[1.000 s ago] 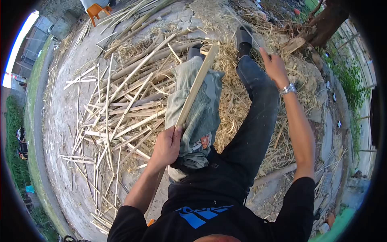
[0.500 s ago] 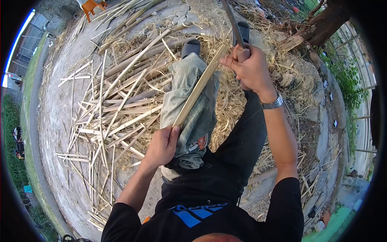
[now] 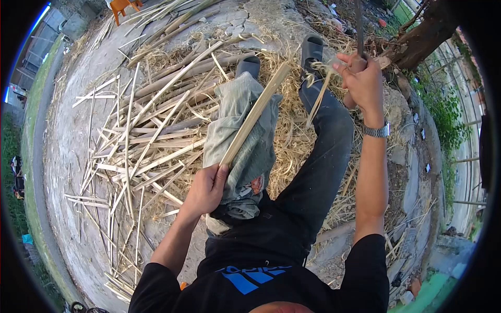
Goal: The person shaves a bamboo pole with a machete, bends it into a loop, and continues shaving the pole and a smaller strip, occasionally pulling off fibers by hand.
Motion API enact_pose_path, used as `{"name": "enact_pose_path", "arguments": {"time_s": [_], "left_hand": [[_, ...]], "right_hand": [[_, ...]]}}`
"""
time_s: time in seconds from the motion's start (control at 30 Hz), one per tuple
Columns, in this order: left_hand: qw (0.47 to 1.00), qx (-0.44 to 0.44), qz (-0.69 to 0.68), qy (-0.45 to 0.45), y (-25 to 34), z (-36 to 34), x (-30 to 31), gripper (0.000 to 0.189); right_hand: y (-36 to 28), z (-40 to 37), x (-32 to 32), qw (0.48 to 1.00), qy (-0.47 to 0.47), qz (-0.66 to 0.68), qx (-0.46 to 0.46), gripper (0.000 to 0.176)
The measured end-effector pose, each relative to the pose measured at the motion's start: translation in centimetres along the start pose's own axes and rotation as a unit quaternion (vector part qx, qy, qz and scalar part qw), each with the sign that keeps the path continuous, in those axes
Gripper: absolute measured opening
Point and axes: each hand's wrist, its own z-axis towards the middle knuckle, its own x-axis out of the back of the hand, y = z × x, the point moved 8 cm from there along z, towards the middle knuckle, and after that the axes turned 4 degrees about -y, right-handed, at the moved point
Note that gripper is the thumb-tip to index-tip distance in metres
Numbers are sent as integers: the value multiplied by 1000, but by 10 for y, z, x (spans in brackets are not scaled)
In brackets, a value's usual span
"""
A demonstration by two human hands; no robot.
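Observation:
My left hand is closed round the near end of a flat, pale bamboo strip. The strip slants away from me over a grey-green cloth draped on my left leg, its far end unheld. Off to the right, clear of the strip, my right hand grips a knife with a brown handle and a long, dark blade pointing away from me. A thin curled shaving hangs by the fingers of that hand, above my right leg.
Split bamboo strips and poles lie heaped on the concrete to the left. Shavings cover the ground between my legs. A tree trunk leans at the upper right, and an orange chair stands at the far left.
My right hand and the knife have moved right, away from the strip's far end. A curled shaving now shows beside that hand. My left hand keeps its hold on the strip.

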Motion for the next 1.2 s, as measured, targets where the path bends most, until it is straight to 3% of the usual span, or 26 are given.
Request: {"name": "enact_pose_path", "arguments": {"time_s": [0.17,0.27,0.33,0.47,0.9,1.0,1.1,1.17,1.2], "left_hand": [[1000,-6,24,5,4,0,-2,44],[999,-12,29,10,12,0,-3,42],[1000,-12,26,11,14,0,-6,42],[998,-25,45,25,18,-2,-7,40],[997,-33,39,51,19,-3,-6,43],[999,1,51,15,22,-3,-5,39],[999,-20,36,18,17,-3,-4,41],[999,-14,24,15,14,-3,-1,42],[1000,-9,15,14,12,-4,-1,43]], "right_hand": [[-15,-42,-32,993,-75,57,-66,26],[-19,-64,-61,987,-94,121,-48,23],[-32,-73,-76,983,-102,143,44,25],[-57,-77,-74,990,-15,44,131,26],[-54,-75,-90,991,-27,29,131,18],[-53,-68,-83,987,6,27,160,15],[-38,-52,-55,988,75,-28,132,16],[-22,-46,-20,969,189,-45,151,16],[-15,-46,-13,970,176,-50,158,16]]}}
